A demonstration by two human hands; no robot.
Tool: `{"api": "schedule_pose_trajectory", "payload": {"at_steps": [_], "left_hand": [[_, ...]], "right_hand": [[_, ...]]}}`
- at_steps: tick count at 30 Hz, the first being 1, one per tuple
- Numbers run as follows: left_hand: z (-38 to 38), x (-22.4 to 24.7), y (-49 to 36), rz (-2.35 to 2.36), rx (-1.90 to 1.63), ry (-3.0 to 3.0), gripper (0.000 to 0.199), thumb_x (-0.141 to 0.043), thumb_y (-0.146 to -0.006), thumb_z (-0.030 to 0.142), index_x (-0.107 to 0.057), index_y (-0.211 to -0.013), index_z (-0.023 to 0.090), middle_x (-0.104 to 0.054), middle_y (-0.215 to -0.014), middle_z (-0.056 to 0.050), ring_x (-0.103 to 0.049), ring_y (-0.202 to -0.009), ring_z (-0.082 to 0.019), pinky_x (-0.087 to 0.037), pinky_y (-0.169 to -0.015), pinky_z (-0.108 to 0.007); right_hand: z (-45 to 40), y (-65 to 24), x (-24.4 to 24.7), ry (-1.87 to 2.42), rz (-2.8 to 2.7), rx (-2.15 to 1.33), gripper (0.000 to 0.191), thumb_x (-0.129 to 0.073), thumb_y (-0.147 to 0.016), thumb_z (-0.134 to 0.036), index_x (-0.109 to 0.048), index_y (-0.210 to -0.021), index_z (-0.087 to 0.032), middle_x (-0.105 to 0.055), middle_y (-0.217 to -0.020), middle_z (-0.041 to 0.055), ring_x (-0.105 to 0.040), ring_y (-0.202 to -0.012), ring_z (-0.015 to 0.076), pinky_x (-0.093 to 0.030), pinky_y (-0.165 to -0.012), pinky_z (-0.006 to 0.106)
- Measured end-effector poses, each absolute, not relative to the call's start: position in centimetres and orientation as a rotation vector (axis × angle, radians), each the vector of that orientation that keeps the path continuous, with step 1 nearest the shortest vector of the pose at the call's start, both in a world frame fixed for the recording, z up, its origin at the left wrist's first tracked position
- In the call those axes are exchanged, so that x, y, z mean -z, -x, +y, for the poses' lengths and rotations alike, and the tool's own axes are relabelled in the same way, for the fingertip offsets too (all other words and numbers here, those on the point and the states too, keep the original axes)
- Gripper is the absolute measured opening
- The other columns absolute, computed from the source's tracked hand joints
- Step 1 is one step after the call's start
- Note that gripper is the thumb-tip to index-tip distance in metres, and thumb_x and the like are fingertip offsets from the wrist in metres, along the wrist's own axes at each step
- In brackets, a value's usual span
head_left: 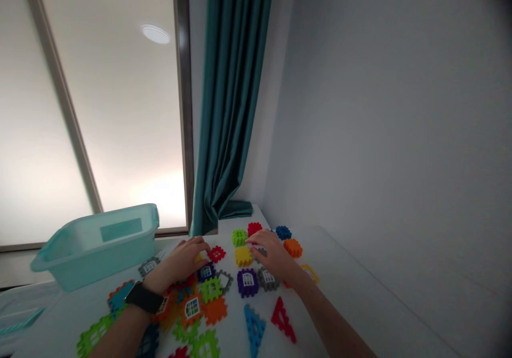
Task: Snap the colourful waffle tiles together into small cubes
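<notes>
Both hands are in among a spread of plastic waffle blocks on a white bench (352, 299). Left hand (176, 265), with a black smartwatch (143, 297) on its wrist, is curled over a yellow block (197, 258), mostly hidden, and sits just beside a red block (216, 253). Grip is narrow, but I cannot tell if it holds the yellow block. Right hand (272, 253) comes in from the other side, fingers spread and angled down onto a gray block (260, 251), partly covered. Grip is part open; cannot tell if it has that block. Just left of the right hand are a yellow block (244, 256), a lime green block (239, 237) and a red block (254, 229). Past its fingers are a blue block (283, 232) and an orange block (293, 248). Closer in, a purple window block (247, 283) sits beside a gray window block (268, 279). An orange window block (191, 309) lies in the dense pile under the left forearm. 2 triangular frames, 1 blue (255, 328) and 1 red (282, 319), lie flat near the bench edge. A pale teal plastic tub (96, 246) stands at left, with a teal curtain (230, 107) hanging behind it.
</notes>
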State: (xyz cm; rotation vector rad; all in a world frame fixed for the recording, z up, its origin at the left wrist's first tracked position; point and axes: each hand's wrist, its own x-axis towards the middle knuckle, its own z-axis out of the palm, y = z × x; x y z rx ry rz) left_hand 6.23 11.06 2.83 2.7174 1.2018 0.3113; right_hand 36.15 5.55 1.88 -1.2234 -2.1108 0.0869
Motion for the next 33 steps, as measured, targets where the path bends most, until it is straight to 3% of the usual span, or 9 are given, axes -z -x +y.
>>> {"api": "schedule_pose_trajectory", "payload": {"at_steps": [5,11,18,33], "left_hand": [[11.4,-1.9,-5.5,1.247,-0.203,-2.685,0.023,-0.063,-0.082,0.023,-0.068,-0.105,0.026,-0.067,-0.117,-0.007,-0.06,-0.116,-0.03,-0.043,-0.101,-0.045],[11.5,-1.3,-5.3,1.202,-0.185,-2.698,0.027,-0.07,-0.078,0.025,-0.069,-0.105,0.027,-0.068,-0.112,-0.005,-0.061,-0.113,-0.03,-0.043,-0.1,-0.042],[12.0,-0.4,-6.0,1.337,-0.255,-2.695,0.015,-0.06,-0.087,0.025,-0.072,-0.095,0.02,-0.066,-0.108,-0.011,-0.058,-0.108,-0.031,-0.039,-0.099,-0.047],[11.8,0.3,-6.5,1.319,-0.323,-2.67,0.007,-0.065,-0.083,0.025,-0.071,-0.082,0.021,-0.064,-0.106,-0.008,-0.055,-0.108,-0.03,-0.04,-0.097,-0.045]], "right_hand": [[6.7,-31.7,-2.0,1.177,-2.28,-0.175,0.021,-0.057,-0.093,-0.021,-0.07,-0.109,-0.022,-0.072,-0.112,0.0073,-0.061,-0.112,0.0237,-0.041,-0.104,0.042],[7.4,-28.6,-2.2,1.203,-2.41,-0.215,0.021,-0.058,-0.093,-0.021,-0.07,-0.11,-0.021,-0.072,-0.11,0.0083,-0.061,-0.109,0.025,-0.04,-0.1,0.042],[7.3,-28.8,-2.1,1.191,-2.434,-0.248,0.019,-0.057,-0.093,-0.02,-0.07,-0.108,-0.02,-0.072,-0.109,0.0082,-0.061,-0.108,0.0244,-0.039,-0.1,0.04],[6.8,-29.1,-2.7,1.211,-2.409,-0.25,0.019,-0.057,-0.094,-0.021,-0.07,-0.108,-0.022,-0.072,-0.11,0.0081,-0.061,-0.111,0.0255,-0.04,-0.102,0.042]]}}
